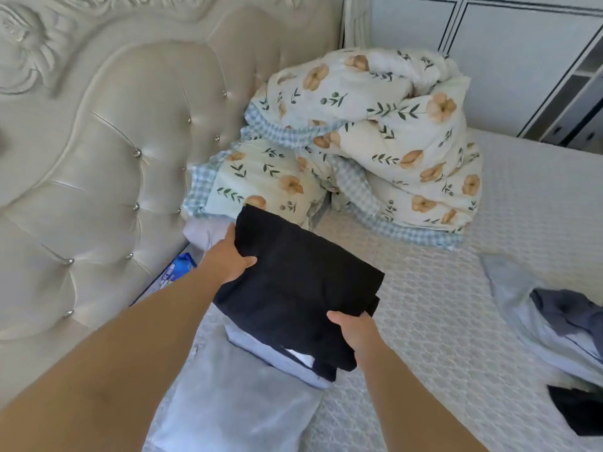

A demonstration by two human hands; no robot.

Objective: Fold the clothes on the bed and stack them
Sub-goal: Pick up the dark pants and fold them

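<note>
Stacking step underway: you are holding folded black garment [293, 282] at both ends over pile near headboard [98, 158]. Left hand [228, 259] gripping far edge, thumb on top; right hand [354, 331] pinching near edge. Garment looking thick, dark, squarely folded, sitting above pale blue folded piece [261, 350]. Next move likely calling for level lowering, edges aligned. Loose clothes [554, 318] waiting at right on mattress [440, 305].

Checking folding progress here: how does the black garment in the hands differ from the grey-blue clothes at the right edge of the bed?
The black garment is folded flat and rectangular; the grey-blue clothes lie crumpled and unfolded. The black garment is gripped by the left hand and right hand over a light folded piece; the grey-blue clothes lie untouched. Both are on the bed.
</note>
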